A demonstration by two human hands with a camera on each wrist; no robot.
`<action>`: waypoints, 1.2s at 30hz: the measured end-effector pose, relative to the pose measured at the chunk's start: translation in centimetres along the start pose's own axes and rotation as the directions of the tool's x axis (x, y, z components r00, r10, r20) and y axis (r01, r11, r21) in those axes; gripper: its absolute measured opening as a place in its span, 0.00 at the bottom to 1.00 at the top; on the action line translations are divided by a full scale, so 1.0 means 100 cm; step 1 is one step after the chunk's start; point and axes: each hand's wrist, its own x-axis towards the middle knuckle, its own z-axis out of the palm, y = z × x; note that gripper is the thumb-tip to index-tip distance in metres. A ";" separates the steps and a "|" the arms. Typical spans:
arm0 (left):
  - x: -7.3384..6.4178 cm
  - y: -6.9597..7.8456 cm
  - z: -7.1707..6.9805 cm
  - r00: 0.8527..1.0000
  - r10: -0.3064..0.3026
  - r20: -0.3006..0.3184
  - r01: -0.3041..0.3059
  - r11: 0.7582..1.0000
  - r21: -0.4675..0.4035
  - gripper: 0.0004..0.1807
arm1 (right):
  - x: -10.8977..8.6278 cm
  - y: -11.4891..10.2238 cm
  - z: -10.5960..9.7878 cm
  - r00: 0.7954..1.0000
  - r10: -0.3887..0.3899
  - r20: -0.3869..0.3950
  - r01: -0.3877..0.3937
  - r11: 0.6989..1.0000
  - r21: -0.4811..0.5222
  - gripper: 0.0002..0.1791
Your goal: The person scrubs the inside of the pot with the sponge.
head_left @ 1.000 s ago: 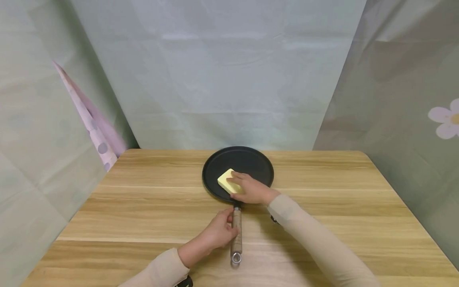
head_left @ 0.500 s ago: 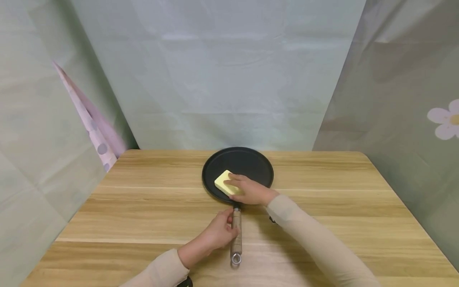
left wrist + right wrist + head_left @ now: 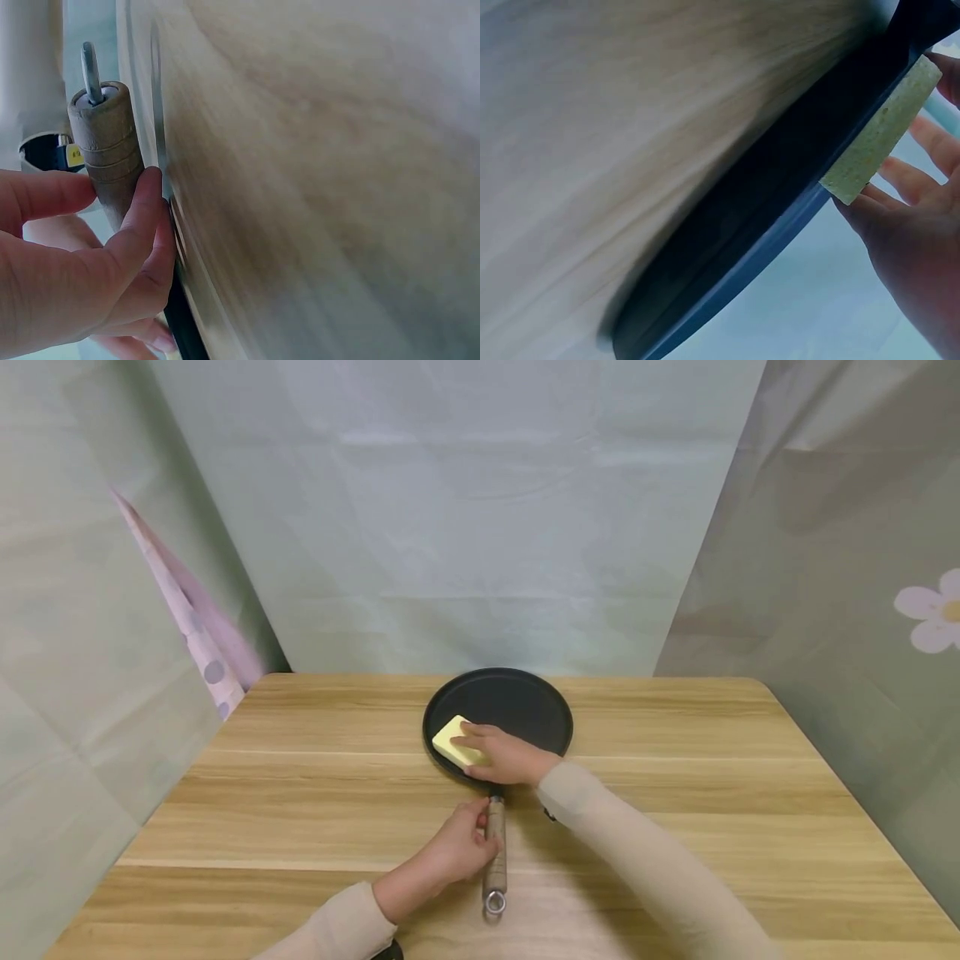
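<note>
Left hand pinches one handle; right hand grips one sponge on one pan

One left hand and one right hand make two hands. There are two sleeves. There is one pan, with one handle and one ring. There is one sponge, one counter and one flower.

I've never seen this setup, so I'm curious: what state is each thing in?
Black pan: cooking side up on the wooden table.
Pan handle: pointing toward the person, pinched.
Yellow sponge: on the pan; wetness unclear.
Left hand's fingers: pinching the handle.
Right hand's fingers: gripping the sponge.
Backdrop: creased.
</note>
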 end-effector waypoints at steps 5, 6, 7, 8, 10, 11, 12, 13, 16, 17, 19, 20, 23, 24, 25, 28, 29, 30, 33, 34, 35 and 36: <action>0.001 -0.001 0.000 1.000 0.002 0.003 -0.002 1.000 0.010 0.37 | 0.008 -0.002 0.001 0.999 0.043 0.012 -0.043 0.999 0.003 0.31; 0.001 -0.001 0.000 1.000 0.007 0.001 -0.007 1.000 0.009 0.37 | 0.009 -0.002 0.001 0.999 0.049 0.014 -0.049 0.999 0.003 0.31; 0.001 -0.001 0.000 1.000 0.014 -0.001 -0.014 1.000 0.010 0.37 | 0.011 -0.003 0.000 0.998 0.056 0.018 -0.056 0.998 0.003 0.31; 0.001 -0.002 0.000 1.000 0.021 -0.004 -0.021 1.000 0.007 0.37 | 0.012 -0.003 0.000 0.998 0.062 0.022 -0.062 0.998 0.004 0.31; 0.001 -0.002 0.001 0.999 0.031 -0.007 -0.031 1.000 0.002 0.37 | 0.015 -0.004 -0.001 0.997 0.073 0.026 -0.073 0.997 0.001 0.31; 0.001 -0.002 0.001 0.999 0.033 -0.007 -0.033 0.999 -0.001 0.37 | 0.016 -0.005 -0.001 0.997 0.077 0.028 -0.078 0.997 0.001 0.32; 0.000 -0.002 0.001 0.999 0.033 -0.008 -0.033 0.999 -0.005 0.37 | 0.018 -0.005 -0.001 0.996 0.082 0.030 -0.082 0.997 -0.003 0.32; 0.000 -0.001 0.001 0.999 0.032 -0.006 -0.032 0.999 -0.011 0.37 | 0.019 -0.006 -0.002 0.996 0.087 0.031 -0.087 0.996 -0.004 0.32; 0.000 -0.001 0.000 1.000 0.027 0.002 -0.027 0.999 -0.023 0.37 | 0.023 -0.007 -0.002 0.995 0.095 0.034 -0.094 0.995 -0.019 0.31; 0.000 -0.001 0.000 1.000 0.026 0.003 -0.025 0.999 -0.024 0.37 | 0.025 -0.008 -0.003 0.994 0.100 0.037 -0.099 0.995 -0.024 0.32; 0.000 -0.001 0.000 1.000 0.029 0.005 -0.029 0.999 -0.022 0.37 | 0.028 -0.009 -0.004 0.993 0.111 0.039 -0.109 0.993 -0.042 0.31; 0.000 -0.002 0.000 1.000 0.030 0.005 -0.030 0.999 -0.019 0.37 | 0.030 -0.009 -0.004 0.992 0.118 0.044 -0.115 0.992 -0.049 0.32; 0.000 -0.002 0.000 0.999 0.039 0.001 -0.039 0.999 -0.008 0.37 | 0.035 -0.010 -0.006 0.989 0.140 0.051 -0.136 0.988 -0.068 0.32; 0.000 -0.003 0.000 0.999 0.043 -0.001 -0.043 0.999 -0.004 0.37 | 0.036 -0.010 -0.006 0.989 0.142 0.049 -0.138 0.988 -0.072 0.31; 0.001 -0.003 0.000 0.999 0.046 -0.003 -0.046 0.999 -0.001 0.37 | 0.038 -0.011 -0.007 0.989 0.143 0.047 -0.139 0.988 -0.073 0.31; 0.001 -0.004 0.001 0.998 0.054 -0.008 -0.054 0.999 0.000 0.37 | 0.041 -0.011 -0.007 0.988 0.147 0.040 -0.143 0.986 -0.080 0.31; 0.001 -0.004 0.001 0.998 0.056 -0.009 -0.056 0.998 -0.002 0.37 | 0.042 -0.010 -0.007 0.988 0.150 0.039 -0.146 0.986 -0.082 0.31; 0.001 -0.004 0.001 0.998 0.059 -0.009 -0.059 0.998 -0.005 0.37 | 0.044 -0.010 -0.007 0.988 0.152 0.038 -0.148 0.985 -0.085 0.31; 0.000 -0.004 0.001 0.998 0.064 -0.007 -0.064 0.998 -0.015 0.37 | 0.047 -0.009 -0.007 0.984 0.172 0.041 -0.168 0.982 -0.087 0.31; 0.000 -0.004 0.001 0.998 0.066 -0.005 -0.066 0.998 -0.018 0.37 | 0.049 -0.008 -0.007 0.983 0.181 0.042 -0.177 0.981 -0.086 0.31; 0.000 -0.004 0.001 0.998 0.066 -0.003 -0.066 0.998 -0.019 0.37 | 0.050 -0.008 -0.007 0.981 0.190 0.044 -0.185 0.979 -0.087 0.31; 0.000 -0.004 0.001 0.998 0.065 -0.001 -0.065 0.998 -0.020 0.37 | 0.051 -0.007 -0.007 0.979 0.198 0.044 -0.194 0.977 -0.085 0.31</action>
